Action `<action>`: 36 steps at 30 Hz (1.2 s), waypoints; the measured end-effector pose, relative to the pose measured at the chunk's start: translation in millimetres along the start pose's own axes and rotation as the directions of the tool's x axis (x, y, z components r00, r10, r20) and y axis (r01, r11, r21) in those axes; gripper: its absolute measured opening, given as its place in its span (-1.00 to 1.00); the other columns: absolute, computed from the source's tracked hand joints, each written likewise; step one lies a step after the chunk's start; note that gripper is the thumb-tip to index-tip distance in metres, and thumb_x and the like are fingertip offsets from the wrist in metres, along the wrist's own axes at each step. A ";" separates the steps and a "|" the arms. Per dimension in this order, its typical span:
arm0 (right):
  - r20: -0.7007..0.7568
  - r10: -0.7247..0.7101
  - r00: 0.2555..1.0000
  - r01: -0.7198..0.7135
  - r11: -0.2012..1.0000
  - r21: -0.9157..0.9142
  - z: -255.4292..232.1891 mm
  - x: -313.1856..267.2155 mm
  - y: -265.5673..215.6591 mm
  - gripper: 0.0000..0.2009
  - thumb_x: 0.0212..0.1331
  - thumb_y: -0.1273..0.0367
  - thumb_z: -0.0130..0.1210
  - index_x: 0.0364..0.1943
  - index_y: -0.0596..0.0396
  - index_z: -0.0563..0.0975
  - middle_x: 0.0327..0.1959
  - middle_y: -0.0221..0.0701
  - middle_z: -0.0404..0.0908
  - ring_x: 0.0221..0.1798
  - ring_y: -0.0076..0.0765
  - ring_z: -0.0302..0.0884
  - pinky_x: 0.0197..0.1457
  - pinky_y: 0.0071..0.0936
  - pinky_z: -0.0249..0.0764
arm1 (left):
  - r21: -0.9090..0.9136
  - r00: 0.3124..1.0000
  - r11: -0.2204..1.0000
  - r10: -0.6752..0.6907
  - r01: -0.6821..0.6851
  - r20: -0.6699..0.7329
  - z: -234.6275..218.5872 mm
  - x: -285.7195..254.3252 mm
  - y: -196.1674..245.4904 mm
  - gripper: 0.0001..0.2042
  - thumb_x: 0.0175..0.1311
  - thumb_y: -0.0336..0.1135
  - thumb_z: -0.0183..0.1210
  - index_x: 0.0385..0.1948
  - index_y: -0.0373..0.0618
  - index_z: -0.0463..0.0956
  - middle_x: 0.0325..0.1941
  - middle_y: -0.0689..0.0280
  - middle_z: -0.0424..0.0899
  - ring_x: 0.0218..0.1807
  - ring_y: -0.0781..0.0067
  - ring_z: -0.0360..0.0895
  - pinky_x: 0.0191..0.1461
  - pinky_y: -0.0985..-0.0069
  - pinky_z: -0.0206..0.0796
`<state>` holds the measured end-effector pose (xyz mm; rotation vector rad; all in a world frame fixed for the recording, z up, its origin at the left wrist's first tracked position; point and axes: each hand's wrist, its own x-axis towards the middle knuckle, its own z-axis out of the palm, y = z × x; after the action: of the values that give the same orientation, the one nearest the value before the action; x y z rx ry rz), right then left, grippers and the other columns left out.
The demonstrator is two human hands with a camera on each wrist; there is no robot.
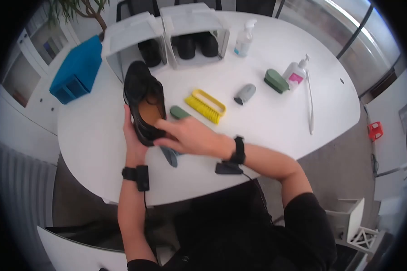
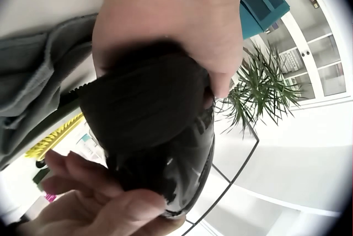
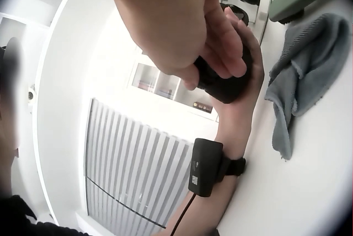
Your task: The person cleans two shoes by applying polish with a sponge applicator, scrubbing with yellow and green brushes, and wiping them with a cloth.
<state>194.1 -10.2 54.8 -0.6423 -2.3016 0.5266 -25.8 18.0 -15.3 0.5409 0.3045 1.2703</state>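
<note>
A leafy plant (image 2: pixel 265 90) is standing near a teal box (image 1: pixel 83 63) and a glass-fronted cabinet (image 2: pixel 325 54), while a red plastic object (image 1: pixel 375 131) is showing beyond the table's right side.

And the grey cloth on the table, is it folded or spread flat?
Neither: the cloth lies loosely bunched, its creases and uneven edges showing.

Lit brightly and coolly, strongest by the tall glass panes (image 1: pixel 352 34) at upper right in the head view. Spread evenly over the smooth white oval desk (image 1: pixel 257 113), with faint, soft shadows. Curved by wide-angle distortion and blackened at the corners in every view. Glinting on the glossy black shoe (image 2: pixel 190 178), otherwise too dark for fine detail. Blurred slightly around the right hand (image 1: pixel 196 135). Nearly blown out behind, in the right wrist view.
</note>
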 end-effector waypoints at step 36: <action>-0.365 -0.059 0.929 -0.002 0.987 -0.164 -106.7 -26.3 37.7 -0.64 0.27 0.60 0.11 0.12 0.10 0.70 0.04 -0.25 0.56 0.03 -0.17 0.54 0.12 -0.32 0.56 | 0.556 0.932 0.749 -0.320 0.360 -0.172 80.8 -13.9 -24.3 -0.46 0.36 -0.10 0.25 0.25 -0.29 0.56 0.17 0.14 0.75 0.11 0.35 0.72 0.25 0.44 0.54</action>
<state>297.3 24.9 94.9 -0.7171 -2.0025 0.1834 30.8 -17.4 38.2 0.9199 0.8309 0.8186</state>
